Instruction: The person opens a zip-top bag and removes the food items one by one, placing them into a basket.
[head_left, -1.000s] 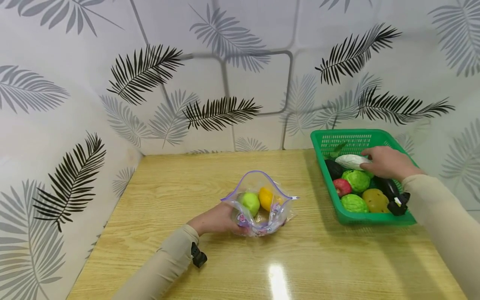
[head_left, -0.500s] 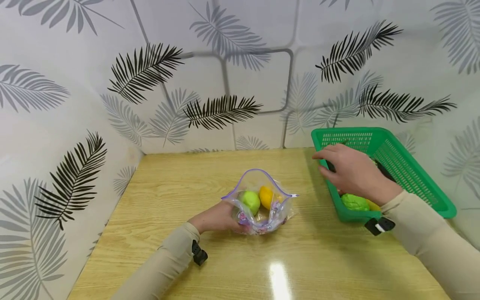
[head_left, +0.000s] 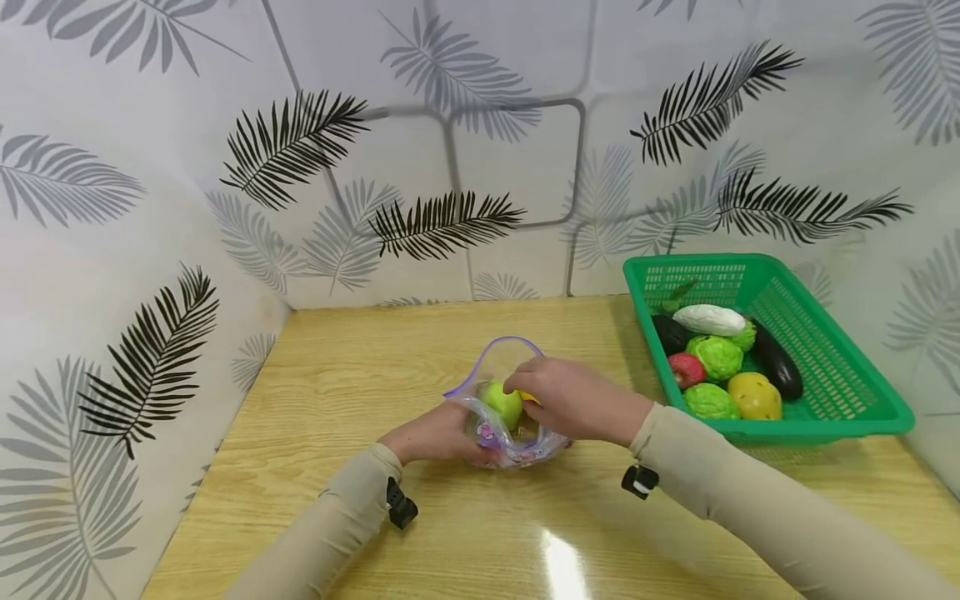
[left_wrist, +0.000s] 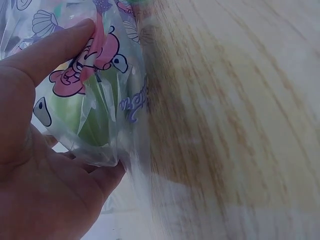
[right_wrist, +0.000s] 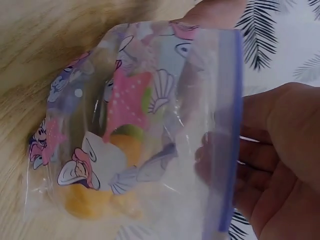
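Observation:
A clear zip bag (head_left: 517, 454) with purple edging and cartoon prints stands on the wooden table, its mouth spread. Inside are a green apple-like fruit (head_left: 501, 403) and a yellow-orange fruit (right_wrist: 92, 200). My left hand (head_left: 438, 435) grips the bag's left side, thumb on the printed front and fingers behind it in the left wrist view. My right hand (head_left: 581, 400) reaches over the bag's mouth, partly covering the yellow fruit. In the right wrist view, the fingertips (right_wrist: 204, 160) show through the plastic beyond the purple zip strip, loosely bent, with nothing visible between them.
At the right stands a green basket (head_left: 855, 425) of produce. It holds a white elongated vegetable (head_left: 708, 319), an eggplant (head_left: 776, 360), a potato-like yellow piece (head_left: 755, 396), a red fruit (head_left: 686, 370) and green cabbages (head_left: 715, 357). A patterned wall (head_left: 510, 167) borders the table (head_left: 360, 358).
My right hand has left the white vegetable in the basket and moved left to the bag's mouth. The white vegetable is still in the basket. My left hand keeps its hold on the bag.

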